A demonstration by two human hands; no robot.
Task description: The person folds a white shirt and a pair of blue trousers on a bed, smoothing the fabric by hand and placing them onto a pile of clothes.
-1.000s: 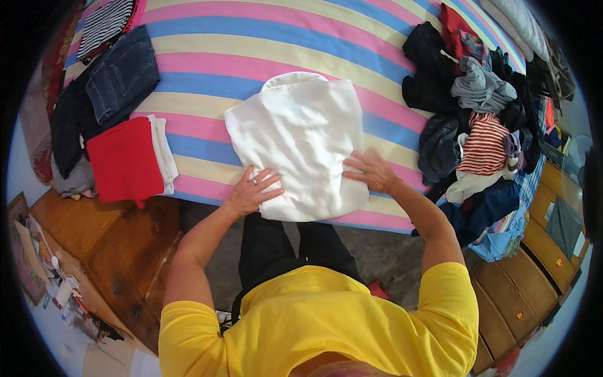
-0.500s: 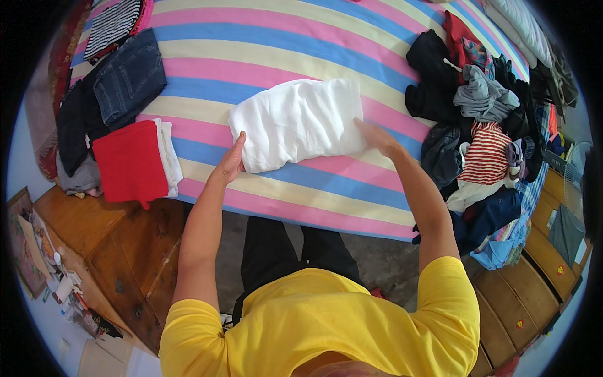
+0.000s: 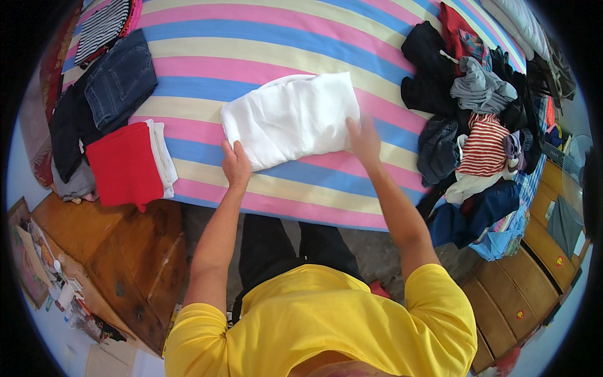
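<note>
A white garment (image 3: 292, 118) lies folded into a wide band on the striped bedspread (image 3: 264, 44). My left hand (image 3: 235, 164) grips its lower left corner, fingers curled over the edge. My right hand (image 3: 364, 141) rests flat at its right edge, fingers apart, slightly blurred. Both forearms reach up from my yellow shirt (image 3: 326, 327).
Folded clothes lie at the left: a red piece (image 3: 122, 164) on a white one, jeans (image 3: 119, 78), dark items, a striped top (image 3: 100, 25). A heap of unfolded clothes (image 3: 483, 107) fills the right side. A wooden cabinet (image 3: 119, 251) stands lower left, wooden drawers (image 3: 534, 276) lower right.
The white garment went from a broad spread shape to a narrower folded band farther up the bed. Both hands moved up with it, now at its two ends.
</note>
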